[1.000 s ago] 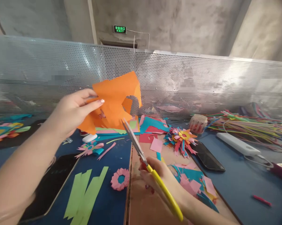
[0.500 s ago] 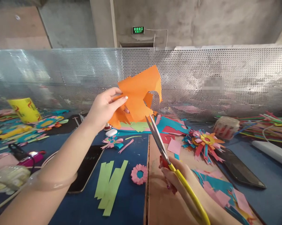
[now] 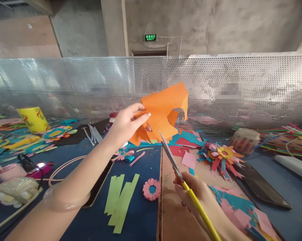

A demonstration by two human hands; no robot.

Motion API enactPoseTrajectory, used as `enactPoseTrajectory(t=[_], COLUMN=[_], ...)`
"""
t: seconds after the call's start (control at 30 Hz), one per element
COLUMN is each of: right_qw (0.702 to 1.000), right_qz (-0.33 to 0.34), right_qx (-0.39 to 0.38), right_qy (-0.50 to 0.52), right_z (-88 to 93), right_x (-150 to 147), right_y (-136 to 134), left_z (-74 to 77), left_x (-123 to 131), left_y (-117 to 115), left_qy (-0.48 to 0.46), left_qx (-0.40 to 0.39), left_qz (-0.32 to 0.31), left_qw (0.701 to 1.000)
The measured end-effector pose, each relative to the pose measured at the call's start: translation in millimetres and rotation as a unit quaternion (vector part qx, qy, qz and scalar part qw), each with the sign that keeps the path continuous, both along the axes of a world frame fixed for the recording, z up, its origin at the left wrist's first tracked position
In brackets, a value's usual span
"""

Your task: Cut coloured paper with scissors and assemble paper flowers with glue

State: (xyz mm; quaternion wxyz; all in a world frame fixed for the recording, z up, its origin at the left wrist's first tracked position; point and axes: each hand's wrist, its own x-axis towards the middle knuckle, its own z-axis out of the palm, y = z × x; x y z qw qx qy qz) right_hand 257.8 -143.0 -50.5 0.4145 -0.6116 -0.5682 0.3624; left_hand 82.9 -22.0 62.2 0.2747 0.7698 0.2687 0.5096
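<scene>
My left hand [image 3: 131, 124] pinches a sheet of orange paper [image 3: 163, 103] between thumb and fingers, raised above the table. The sheet has a curved cut-out on its right side and ragged lower edges. In my right hand [image 3: 193, 190] is a pair of scissors [image 3: 172, 159] with a yellow and red handle. Their tips point up at the paper's lower edge; whether they touch it I cannot tell. Below lie several light green paper strips [image 3: 122, 201] and a pink paper flower ring [image 3: 151, 189] with a blue centre.
A multicoloured paper flower [image 3: 222, 154] and a dark phone [image 3: 262, 184] lie at right, with paper scraps [image 3: 235, 212] nearer me. Another phone [image 3: 100, 182] is partly under my left forearm. A yellow tape roll [image 3: 32, 119] stands at left. A perforated metal screen [image 3: 90, 72] borders the back.
The orange paper and my left hand have shifted right and slightly down in view. The scissors' tips have come nearer the paper's lower middle, and the blades look closer together.
</scene>
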Motion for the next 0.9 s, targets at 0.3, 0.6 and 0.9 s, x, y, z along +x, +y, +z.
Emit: enactPoseTrajectory(t=[0.3,0.6,0.9], right_qw=[1.000,1.000,0.999], right_qz=[0.018,0.017,-0.007], right_qx=[0.014,0.019,0.031], right_qy=[0.012,0.014,0.027], right_z=[-8.5,-10.2,-10.6], right_x=[5,6,4], right_y=[3,5,3], left_z=[-2.7,-3.0,-2.5], left_x=[7,8,6], left_y=[-8,-11,-12], left_qy=[0.029,0.036,0.071], left_qx=[-0.023,-0.029,0.005], left_qz=[-0.034,-0.013,0.016], left_qw=[0.999,0.999,0.997])
